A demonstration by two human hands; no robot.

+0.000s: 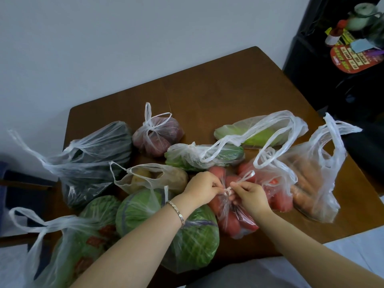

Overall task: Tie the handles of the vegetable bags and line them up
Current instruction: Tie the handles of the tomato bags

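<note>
Several clear plastic bags of vegetables lie on a brown wooden table point(218, 90). My left hand point(202, 187) and my right hand point(250, 194) pinch the twisted white handles point(228, 190) of a bag of red vegetables point(232, 217) at the table's front, the handles crossed in a knot between my fingers. A bag of red onions point(158, 136) farther back has its handles tied. A cabbage bag point(187, 242) lies under my left forearm. A carrot bag point(311, 183) sits at the right with loose handles.
Other bags hold potatoes point(166, 179), dark greens point(97, 161), cucumbers point(203, 156), a pale cabbage point(259, 132) and another red lot point(268, 183). A leafy bag point(79, 246) sits front left. A black cabinet point(322, 69) stands at the right.
</note>
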